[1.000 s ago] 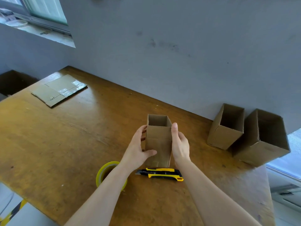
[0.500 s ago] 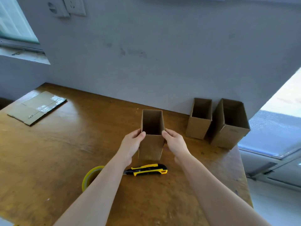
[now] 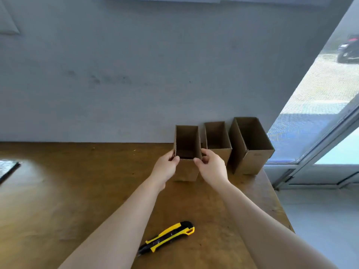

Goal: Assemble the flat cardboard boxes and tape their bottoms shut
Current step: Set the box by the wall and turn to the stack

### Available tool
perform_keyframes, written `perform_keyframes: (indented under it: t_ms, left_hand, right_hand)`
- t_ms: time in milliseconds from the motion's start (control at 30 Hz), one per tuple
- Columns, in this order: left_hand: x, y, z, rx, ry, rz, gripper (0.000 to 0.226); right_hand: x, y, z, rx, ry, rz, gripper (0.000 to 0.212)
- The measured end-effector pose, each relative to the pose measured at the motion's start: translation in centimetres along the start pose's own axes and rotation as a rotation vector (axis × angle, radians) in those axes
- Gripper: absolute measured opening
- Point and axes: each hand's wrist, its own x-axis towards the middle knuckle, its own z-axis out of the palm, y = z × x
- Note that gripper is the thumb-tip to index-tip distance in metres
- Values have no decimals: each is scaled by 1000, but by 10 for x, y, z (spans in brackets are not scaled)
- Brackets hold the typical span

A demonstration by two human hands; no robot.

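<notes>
Grey wall backs a wooden table (image 3: 58,191). Both hands clamp one upright open box (image 3: 186,152) between them: left hand (image 3: 165,169) on its left wall, right hand (image 3: 212,167) opposite. Two boxes (image 3: 218,142) stand just right; a knife (image 3: 167,237) lies nearer.

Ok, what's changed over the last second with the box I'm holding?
The held box moved away from the utility knife toward the wall, ending just left of the smaller open box and the larger open box. The left hand and right hand still grip its sides. The knife and those two boxes stayed put on the table.
</notes>
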Motion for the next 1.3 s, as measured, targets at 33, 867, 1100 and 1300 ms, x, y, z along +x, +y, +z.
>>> perform_keyframes:
  t_ms: [33,867,1100,1300]
  left_hand:
    - [9,1,1,6,-21,-4,49]
    - [32,-7,-15,595,-123,146,61]
    - [-50,-37,-65,909,42,251,53]
    - [-137,-82,-127,1167,265,156,40]
  right_hand:
    - [7,0,2,-37,9,14,52]
    - [15,-4,12,-550,103,-63,48]
    - [-56,-4,20,-692,-84,-285,45]
    - [-127,-26,53,-751,-250,-563,46]
